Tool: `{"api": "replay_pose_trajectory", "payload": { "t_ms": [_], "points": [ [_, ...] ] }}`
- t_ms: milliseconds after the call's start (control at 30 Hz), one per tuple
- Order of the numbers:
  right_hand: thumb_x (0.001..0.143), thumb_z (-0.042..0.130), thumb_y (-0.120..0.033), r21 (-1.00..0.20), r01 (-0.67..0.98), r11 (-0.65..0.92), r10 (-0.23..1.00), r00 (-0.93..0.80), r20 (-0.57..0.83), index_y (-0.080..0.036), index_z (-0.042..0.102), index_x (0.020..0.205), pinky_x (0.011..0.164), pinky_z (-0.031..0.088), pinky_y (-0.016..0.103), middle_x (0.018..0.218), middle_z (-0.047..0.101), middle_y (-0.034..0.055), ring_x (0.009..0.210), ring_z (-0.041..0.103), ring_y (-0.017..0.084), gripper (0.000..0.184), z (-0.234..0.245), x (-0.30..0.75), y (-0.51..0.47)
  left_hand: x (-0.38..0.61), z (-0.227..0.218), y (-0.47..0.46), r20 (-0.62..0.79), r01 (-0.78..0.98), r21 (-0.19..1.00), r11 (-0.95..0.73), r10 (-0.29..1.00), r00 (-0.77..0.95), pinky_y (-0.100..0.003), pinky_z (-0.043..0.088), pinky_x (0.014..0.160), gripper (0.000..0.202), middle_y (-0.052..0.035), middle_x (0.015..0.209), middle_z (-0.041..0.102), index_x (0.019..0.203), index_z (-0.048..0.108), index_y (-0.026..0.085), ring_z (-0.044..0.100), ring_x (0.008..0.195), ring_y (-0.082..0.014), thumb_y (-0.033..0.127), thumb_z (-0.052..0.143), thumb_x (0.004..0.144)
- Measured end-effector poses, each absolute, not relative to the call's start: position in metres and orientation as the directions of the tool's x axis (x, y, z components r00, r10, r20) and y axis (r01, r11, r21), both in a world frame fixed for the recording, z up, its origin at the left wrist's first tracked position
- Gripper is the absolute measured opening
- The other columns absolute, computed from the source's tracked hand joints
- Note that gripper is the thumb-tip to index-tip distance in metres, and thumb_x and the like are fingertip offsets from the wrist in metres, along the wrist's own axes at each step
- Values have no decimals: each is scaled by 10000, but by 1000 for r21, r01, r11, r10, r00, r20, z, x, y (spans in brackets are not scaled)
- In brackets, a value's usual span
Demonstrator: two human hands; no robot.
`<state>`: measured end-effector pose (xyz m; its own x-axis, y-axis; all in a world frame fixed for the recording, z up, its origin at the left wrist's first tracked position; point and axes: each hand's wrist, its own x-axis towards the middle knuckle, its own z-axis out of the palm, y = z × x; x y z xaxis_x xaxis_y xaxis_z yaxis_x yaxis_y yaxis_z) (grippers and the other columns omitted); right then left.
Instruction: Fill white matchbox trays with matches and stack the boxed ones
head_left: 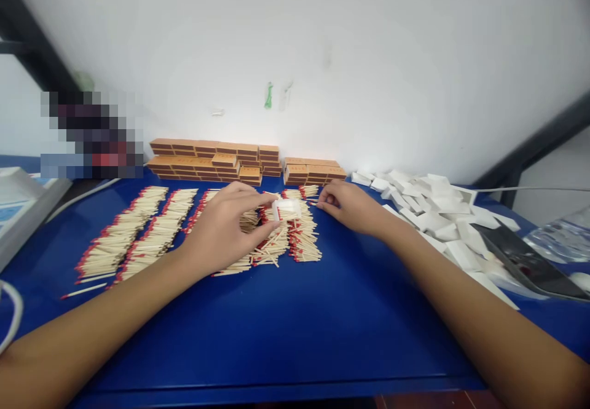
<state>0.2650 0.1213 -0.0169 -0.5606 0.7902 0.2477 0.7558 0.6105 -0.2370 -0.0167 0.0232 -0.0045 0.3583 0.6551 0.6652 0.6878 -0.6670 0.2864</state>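
My left hand [225, 224] grips a small white matchbox tray [288, 210] between thumb and fingers, above the rows of matches. Some red match heads show at the tray's near left edge. My right hand [338, 205] is closed in a pinch at the right end of the rows, with matchsticks [313, 202] at its fingertips; how many is too small to tell. Red-tipped matches [304, 237] lie below the tray in a thick row. More rows of matches [159, 224] spread to the left, partly hidden behind my left hand.
Orange-brown matchboxes [193, 166] are stacked along the wall, with a smaller stack [313, 171] beside them. White trays [433, 203] lie heaped at the right, near a dark phone-like slab [520, 258]. One loose match [85, 291] lies at the left on the blue table [286, 335].
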Motion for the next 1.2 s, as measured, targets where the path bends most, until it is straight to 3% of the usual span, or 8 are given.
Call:
{"api": "replay_pose_trajectory", "payload": {
  "t_ms": [367,567,867,1200],
  "points": [
    [940,564,-317,-271,781,563,826,-530,191,-197,620,864,666,416,335,853,674,80,763,592,218,153,-23,266,121,-17,-9,23,676,671,256,-696,625,390,-418,527,915,335,-60,1037,781,1186,725,175,644,1004,-242,277,767,869],
    [966,543,-295,-284,779,559,829,-531,175,-192,601,875,677,416,340,883,659,86,778,574,218,149,-19,266,118,-16,-9,24,668,667,322,-672,661,343,-397,537,915,340,-76,1049,769,1167,742,176,651,1003,-232,337,772,868],
    [979,575,-253,-324,669,669,730,-510,456,-201,589,933,698,420,317,918,620,54,788,563,188,71,4,250,96,-17,-7,22,616,690,416,-593,742,266,-404,544,924,358,-67,1090,761,1184,747,218,652,1052,-242,385,766,868],
    [997,537,-219,-299,592,749,638,-519,569,-211,568,952,734,441,329,963,609,64,858,576,197,56,11,232,75,-17,-3,22,585,683,461,-567,773,246,-423,542,954,365,-58,1129,762,1202,746,261,654,1081,-253,420,760,874]
  ]
}}
